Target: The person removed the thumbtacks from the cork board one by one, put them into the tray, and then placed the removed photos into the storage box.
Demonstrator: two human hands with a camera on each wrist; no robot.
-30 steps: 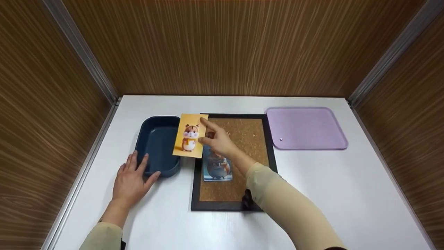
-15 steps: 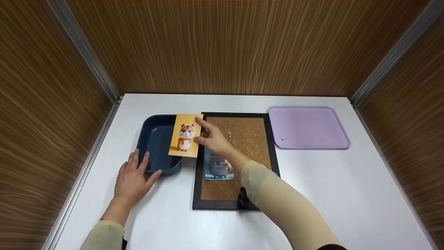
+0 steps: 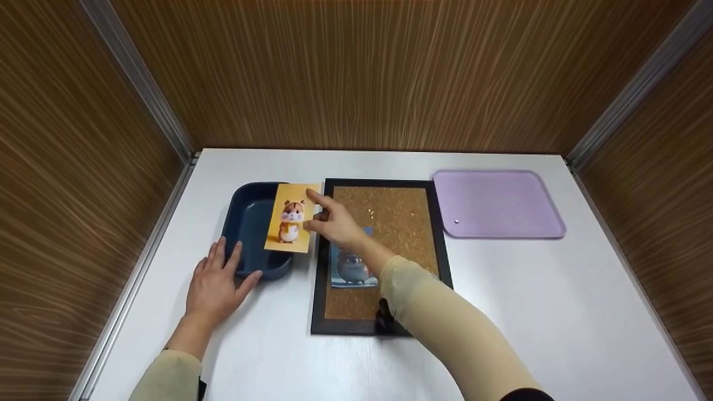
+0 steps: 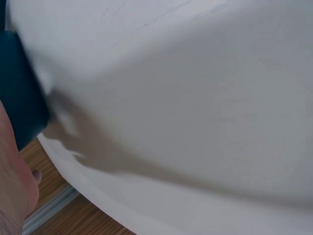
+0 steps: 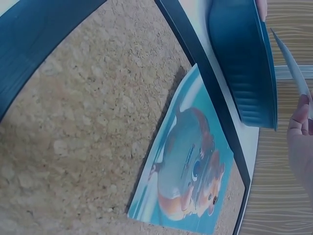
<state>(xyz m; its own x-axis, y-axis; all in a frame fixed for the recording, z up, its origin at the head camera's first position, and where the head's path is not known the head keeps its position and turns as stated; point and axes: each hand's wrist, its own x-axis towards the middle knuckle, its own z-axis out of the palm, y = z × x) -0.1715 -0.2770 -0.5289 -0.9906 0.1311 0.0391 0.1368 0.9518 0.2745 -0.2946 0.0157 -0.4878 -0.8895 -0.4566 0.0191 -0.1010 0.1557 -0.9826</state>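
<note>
Reaches forward and left across the corkboard with the right hand, pinching the yellow card by its right edge, raised partly over the blue tray. Rests the left hand at the tray's near left corner, fingers straight and spread. Compared with 1 second earlier, holds the card farther left, over more of the tray.

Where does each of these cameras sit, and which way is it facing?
Head: on the person's head, facing forward and down; left hand, right hand and sleeves show.
Left wrist: worn there, facing the tabletop beside the blue bin; part of the left hand shows.
Right wrist: worn there, facing the corkboard; the right hand and a sliver of the left show.
Shared: head and right wrist both show the corkboard, blue bin and blue card.
</note>
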